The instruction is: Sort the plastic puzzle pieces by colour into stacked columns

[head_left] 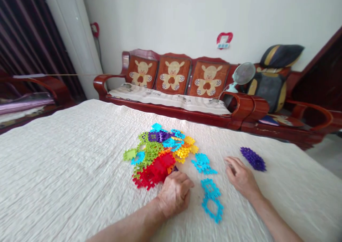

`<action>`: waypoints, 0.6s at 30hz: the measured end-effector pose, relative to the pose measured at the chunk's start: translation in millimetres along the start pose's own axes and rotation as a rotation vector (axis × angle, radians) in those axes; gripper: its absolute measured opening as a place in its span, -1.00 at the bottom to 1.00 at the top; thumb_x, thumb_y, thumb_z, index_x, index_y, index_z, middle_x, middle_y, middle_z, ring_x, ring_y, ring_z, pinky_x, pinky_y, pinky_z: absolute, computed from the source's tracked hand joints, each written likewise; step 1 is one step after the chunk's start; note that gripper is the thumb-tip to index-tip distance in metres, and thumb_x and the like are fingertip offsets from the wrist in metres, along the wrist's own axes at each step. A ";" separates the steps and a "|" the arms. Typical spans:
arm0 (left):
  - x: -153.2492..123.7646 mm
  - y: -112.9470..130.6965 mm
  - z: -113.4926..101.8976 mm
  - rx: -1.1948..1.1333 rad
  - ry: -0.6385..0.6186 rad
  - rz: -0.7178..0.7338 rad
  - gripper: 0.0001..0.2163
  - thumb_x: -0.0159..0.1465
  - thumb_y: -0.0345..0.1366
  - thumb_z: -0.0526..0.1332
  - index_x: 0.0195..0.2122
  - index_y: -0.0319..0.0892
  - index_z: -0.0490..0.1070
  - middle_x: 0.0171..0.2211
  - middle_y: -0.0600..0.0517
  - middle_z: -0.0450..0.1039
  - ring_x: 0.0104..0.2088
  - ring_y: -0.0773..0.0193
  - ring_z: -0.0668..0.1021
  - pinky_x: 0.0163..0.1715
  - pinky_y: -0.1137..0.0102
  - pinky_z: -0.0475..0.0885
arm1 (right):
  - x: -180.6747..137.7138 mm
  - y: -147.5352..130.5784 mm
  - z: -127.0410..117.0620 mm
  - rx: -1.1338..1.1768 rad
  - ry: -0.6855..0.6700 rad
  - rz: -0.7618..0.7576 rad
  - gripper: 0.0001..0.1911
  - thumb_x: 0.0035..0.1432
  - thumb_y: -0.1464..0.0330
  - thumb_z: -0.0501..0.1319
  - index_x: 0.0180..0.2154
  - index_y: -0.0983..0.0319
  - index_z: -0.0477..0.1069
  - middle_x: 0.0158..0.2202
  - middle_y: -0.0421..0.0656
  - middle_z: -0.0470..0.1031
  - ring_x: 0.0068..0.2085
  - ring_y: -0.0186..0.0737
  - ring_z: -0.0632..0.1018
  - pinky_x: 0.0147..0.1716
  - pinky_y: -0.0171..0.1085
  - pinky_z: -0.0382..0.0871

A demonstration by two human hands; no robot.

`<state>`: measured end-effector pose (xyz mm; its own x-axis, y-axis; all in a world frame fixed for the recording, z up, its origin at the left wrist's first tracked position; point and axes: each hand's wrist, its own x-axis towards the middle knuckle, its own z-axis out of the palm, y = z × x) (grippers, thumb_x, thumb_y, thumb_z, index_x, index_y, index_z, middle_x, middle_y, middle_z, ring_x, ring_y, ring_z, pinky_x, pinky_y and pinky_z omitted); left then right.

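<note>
Notched plastic pieces point(160, 161) lay heaped mid-frame on crinkled white cloth point(66, 156), left hand point(176, 193) curled beside them, its hold unclear, right hand point(242, 177) loosely open near an oblong purple stack point(253, 159), frame right

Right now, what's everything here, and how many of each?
Toy pile: many, mixed colours, middle
Loose pieces: at least four, blue, right of pile
Toy stack: one, purple, cloth's right
Cloth: one, white, underneath
Sofa: one, maroon, behind
Cushions: three, brown, on sofa
Sofa cover: one, whitish, on sofa
Fan: one, pale, sofa's right end
Side seats: two, brown, left and right
Seat back: one, black and tan, right
Ornaments: two, red, above sofa and left
Wall: one, white, back
Pillar: one, white, left
Curtain: one, dark purple, left
Left grip: one, bare, at pile
Right grip: one, bare, near loose pieces
</note>
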<state>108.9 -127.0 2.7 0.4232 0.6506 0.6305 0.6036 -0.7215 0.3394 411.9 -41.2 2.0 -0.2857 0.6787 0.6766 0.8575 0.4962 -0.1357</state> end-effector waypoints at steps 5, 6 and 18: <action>0.2 -1.0 -3.9 0.020 -0.029 0.062 -0.83 0.16 -0.47 0.06 -0.33 -0.17 0.43 -0.42 -0.01 0.48 -0.36 0.26 0.51 -0.30 0.37 0.38 | -1.5 -10.3 5.8 -0.012 -0.119 0.161 -0.71 0.12 0.39 0.01 -0.23 0.23 0.48 -0.21 -0.05 0.56 -0.17 -0.12 0.55 -0.07 -0.13 0.43; -0.4 -1.7 -4.1 0.018 -0.031 0.068 -0.82 0.17 -0.46 0.06 -0.33 -0.17 0.44 -0.41 -0.02 0.49 -0.36 0.26 0.51 -0.28 0.37 0.39 | -3.0 -15.8 7.1 -0.024 -0.114 0.209 -0.69 0.09 0.40 0.00 -0.23 0.23 0.48 -0.20 -0.04 0.55 -0.15 -0.11 0.55 -0.06 -0.12 0.42; -0.1 -0.6 -7.4 -0.047 0.117 0.182 -0.77 0.16 -0.49 0.00 -0.31 -0.18 0.43 -0.39 -0.02 0.53 -0.34 0.28 0.54 -0.28 0.38 0.43 | -19.5 -69.1 5.5 0.044 -0.034 0.564 -0.60 0.02 0.36 -0.05 -0.25 0.24 0.52 -0.19 -0.03 0.56 -0.13 -0.11 0.54 -0.04 -0.16 0.38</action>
<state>103.5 -128.4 7.6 0.4393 0.4792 0.7599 0.4910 -0.8364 0.2436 355.9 -85.7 -5.7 0.1973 0.8621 0.4667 0.8627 0.0734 -0.5003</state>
